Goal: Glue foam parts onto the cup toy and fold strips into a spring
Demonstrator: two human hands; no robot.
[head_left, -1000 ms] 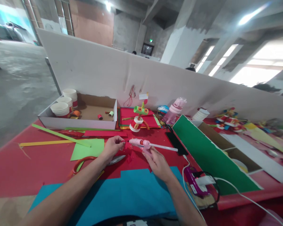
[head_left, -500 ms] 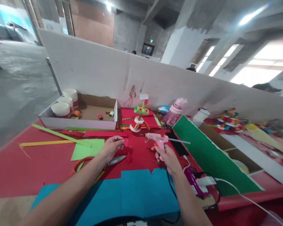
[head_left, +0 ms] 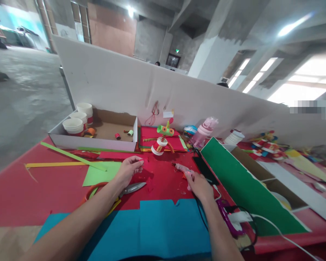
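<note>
My left hand (head_left: 130, 169) is closed in a pinch above the red table, with a small red piece, apparently paper, at its fingertips. It hardly stands out from the red cloth. Below my left wrist lie orange-handled scissors (head_left: 134, 187), blades pointing right. My right hand (head_left: 201, 185) is wrapped round a pink hot glue gun (head_left: 183, 168), which is low over the table on its side, nozzle to the left. Beyond both hands stands a paper-cup figure (head_left: 159, 146) with a green tube head and folded-paper arms.
Blue sheets (head_left: 174, 226) cover the near edge. At back left sits a box (head_left: 97, 144) with paper cups and small rolls. A green board (head_left: 244, 188), a phone (head_left: 205, 170) and a purple power strip (head_left: 229, 217) with cables are on the right. A pink bottle (head_left: 205, 131) stands behind.
The glue gun has gone down toward the table and turned onto its side, my right hand still round it. My left hand keeps its pinch nearly in place. The view has shifted slightly.
</note>
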